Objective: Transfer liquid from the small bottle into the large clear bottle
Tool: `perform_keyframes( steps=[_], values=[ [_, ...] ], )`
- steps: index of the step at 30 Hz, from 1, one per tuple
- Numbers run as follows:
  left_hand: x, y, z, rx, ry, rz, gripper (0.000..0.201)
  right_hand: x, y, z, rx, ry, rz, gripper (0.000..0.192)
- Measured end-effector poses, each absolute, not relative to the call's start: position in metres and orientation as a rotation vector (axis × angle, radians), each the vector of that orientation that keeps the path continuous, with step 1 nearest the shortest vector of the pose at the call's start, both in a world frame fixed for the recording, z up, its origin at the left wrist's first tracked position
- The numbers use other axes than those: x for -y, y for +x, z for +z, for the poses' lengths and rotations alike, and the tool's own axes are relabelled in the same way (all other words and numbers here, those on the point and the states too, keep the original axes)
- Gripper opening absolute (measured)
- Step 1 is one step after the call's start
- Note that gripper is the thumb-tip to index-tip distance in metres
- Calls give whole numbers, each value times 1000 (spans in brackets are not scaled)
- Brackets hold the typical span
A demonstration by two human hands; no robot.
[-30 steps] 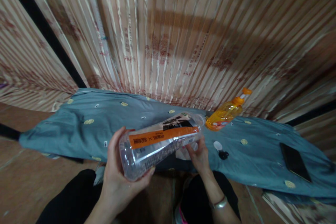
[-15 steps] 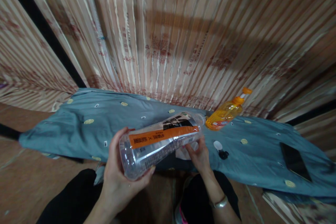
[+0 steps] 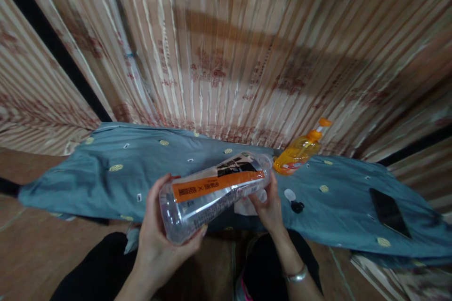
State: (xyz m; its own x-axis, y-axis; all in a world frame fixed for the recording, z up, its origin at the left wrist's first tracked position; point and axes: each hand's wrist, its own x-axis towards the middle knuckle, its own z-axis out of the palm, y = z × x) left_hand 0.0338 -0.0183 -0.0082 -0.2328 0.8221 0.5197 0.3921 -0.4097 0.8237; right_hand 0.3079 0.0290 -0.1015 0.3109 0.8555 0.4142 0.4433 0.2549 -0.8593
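Note:
A clear plastic bottle [image 3: 212, 193] with an orange and black label lies tilted in front of me, its base toward me. My left hand [image 3: 158, 240] grips the base end from below. My right hand [image 3: 270, 209] touches the bottle near its neck from underneath, with something white beneath its fingers. The bottle's mouth end points at an orange dish-soap bottle [image 3: 298, 153] that stands on a blue-grey cloth [image 3: 106, 178].
A small white cap [image 3: 289, 194] and a small black object [image 3: 297, 206] lie on the cloth to the right of my right hand. A dark phone [image 3: 388, 211] lies at the cloth's right end. Striped curtains [image 3: 226, 56] hang behind. My dark-clothed legs [image 3: 99, 273] are below.
The view has shifted slightly, so everything sits a little further left. Both hands keep the same hold on the bottle.

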Motion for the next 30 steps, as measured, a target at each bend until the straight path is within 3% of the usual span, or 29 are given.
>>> perform_keyframes(
  steps=[5, 17, 30],
  values=[
    [13, 33, -6, -1441, 1696, 1683, 95, -48, 319, -79, 1343, -1259, 504, 104],
    [15, 39, -2, -1437, 1594, 1653, 84, -76, 327, -46, 1466, -1198, 681, 66],
    [9, 39, -13, -1430, 1411, 1621, 86, -69, 326, -51, 1459, -1207, 580, 62]
  ],
)
